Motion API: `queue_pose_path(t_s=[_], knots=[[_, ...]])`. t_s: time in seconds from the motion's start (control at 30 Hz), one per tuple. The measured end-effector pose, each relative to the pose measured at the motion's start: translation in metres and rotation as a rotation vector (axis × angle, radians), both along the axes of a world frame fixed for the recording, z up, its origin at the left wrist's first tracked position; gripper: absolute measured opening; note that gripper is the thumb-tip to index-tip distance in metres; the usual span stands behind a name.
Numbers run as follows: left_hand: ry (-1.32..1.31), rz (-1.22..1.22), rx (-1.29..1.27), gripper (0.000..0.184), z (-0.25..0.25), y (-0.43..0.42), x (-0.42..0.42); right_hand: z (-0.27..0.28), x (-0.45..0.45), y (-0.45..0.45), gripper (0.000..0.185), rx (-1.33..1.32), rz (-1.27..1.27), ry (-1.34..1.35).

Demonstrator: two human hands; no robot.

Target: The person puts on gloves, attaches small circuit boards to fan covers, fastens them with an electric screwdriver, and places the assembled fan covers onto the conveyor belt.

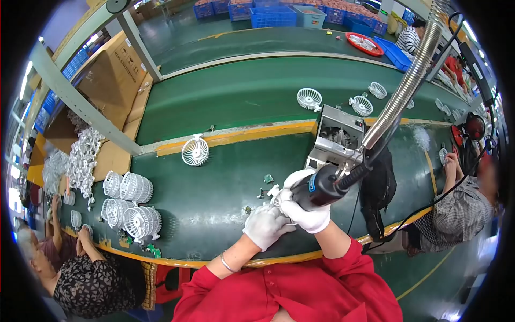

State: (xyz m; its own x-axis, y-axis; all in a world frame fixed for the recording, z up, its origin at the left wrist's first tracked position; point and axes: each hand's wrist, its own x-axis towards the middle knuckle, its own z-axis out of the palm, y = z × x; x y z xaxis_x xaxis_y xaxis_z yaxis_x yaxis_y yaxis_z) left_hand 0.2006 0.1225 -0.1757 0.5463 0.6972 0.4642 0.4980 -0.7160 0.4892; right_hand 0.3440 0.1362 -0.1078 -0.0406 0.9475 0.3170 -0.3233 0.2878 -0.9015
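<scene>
Both hands wear white gloves and work close together near the bench's front edge. My right hand (304, 209) is wrapped round a black electric screwdriver (317, 189) with a blue label, which hangs from a coiled metal hose. Just left of it, my left hand (266, 225) is closed on a white plastic part (274, 192), mostly hidden by the gloves. Small green circuit boards (268, 178) and dark bits lie on the bench beyond my left hand. Behind the screwdriver stands a metal box-shaped device (337, 137).
Stacked white fan cages (142, 221) stand at left, and a single cage (195, 151) lies by the bench's back edge. More cages (309, 99) rest on the green belt (230, 99). A black bag (378, 188) is at right. Other people sit on both sides.
</scene>
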Motion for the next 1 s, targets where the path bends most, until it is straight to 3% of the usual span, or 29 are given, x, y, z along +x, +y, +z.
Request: queue_pose_path(t_s=[0.07,0.17,0.27,0.33,0.4,0.47,0.53,0.6,0.63,0.67,0.73,0.77,0.8,0.87,0.93,1.0], knots=[[-0.021,-0.021,-0.021,0.022,-0.002,0.001,0.000,-0.002,-0.003,0.000,0.038,-0.123,0.036,0.068],[-0.040,-0.011,0.007,0.021,0.000,0.004,0.002,-0.007,-0.006,0.007,0.037,-0.083,-0.023,-0.117],[0.008,-0.011,-0.002,0.021,0.001,0.001,0.001,0.004,-0.003,0.003,0.039,-0.087,-0.011,0.060],[0.022,-0.023,-0.012,0.022,0.002,-0.001,-0.002,0.017,0.006,0.003,0.041,0.055,-0.030,0.068],[0.015,-0.051,-0.013,0.022,0.007,0.003,-0.004,0.029,0.017,0.007,0.037,0.208,0.004,0.364],[-0.013,-0.084,-0.004,0.023,0.018,0.013,-0.009,0.053,0.036,0.024,0.036,0.488,-0.167,0.203],[-0.158,0.031,0.032,0.021,0.028,0.035,-0.013,0.066,0.053,0.044,0.034,0.681,-0.310,0.233],[0.007,0.235,0.053,0.017,0.021,0.066,-0.021,0.059,0.068,0.063,0.035,0.657,-0.733,0.045],[0.003,0.294,0.010,0.017,0.009,0.087,-0.023,0.048,0.082,0.073,0.035,0.577,-0.913,-0.174],[-0.003,0.350,-0.035,0.019,-0.002,0.108,-0.025,0.044,0.091,0.079,0.039,0.491,-0.970,-0.363],[-0.138,0.362,0.013,0.035,-0.010,0.138,-0.028,0.042,0.095,0.077,0.041,0.177,-0.910,-0.473],[-0.010,0.402,-0.106,0.050,0.000,0.140,-0.033,0.047,0.090,0.068,0.044,0.208,-0.845,-0.387],[-0.067,0.434,-0.003,0.037,0.005,0.139,-0.037,0.040,0.093,0.064,0.042,0.300,-0.881,-0.437],[0.084,0.524,-0.215,0.023,0.001,0.140,-0.063,0.045,0.095,0.049,0.039,0.499,-0.685,-0.192],[0.371,0.702,-0.403,0.018,0.017,0.141,-0.083,0.060,0.092,0.030,0.037,0.460,-0.547,0.042],[0.312,0.774,-0.532,0.026,-0.008,0.159,-0.114,0.056,0.087,0.023,0.036,0.378,-0.512,0.037]])
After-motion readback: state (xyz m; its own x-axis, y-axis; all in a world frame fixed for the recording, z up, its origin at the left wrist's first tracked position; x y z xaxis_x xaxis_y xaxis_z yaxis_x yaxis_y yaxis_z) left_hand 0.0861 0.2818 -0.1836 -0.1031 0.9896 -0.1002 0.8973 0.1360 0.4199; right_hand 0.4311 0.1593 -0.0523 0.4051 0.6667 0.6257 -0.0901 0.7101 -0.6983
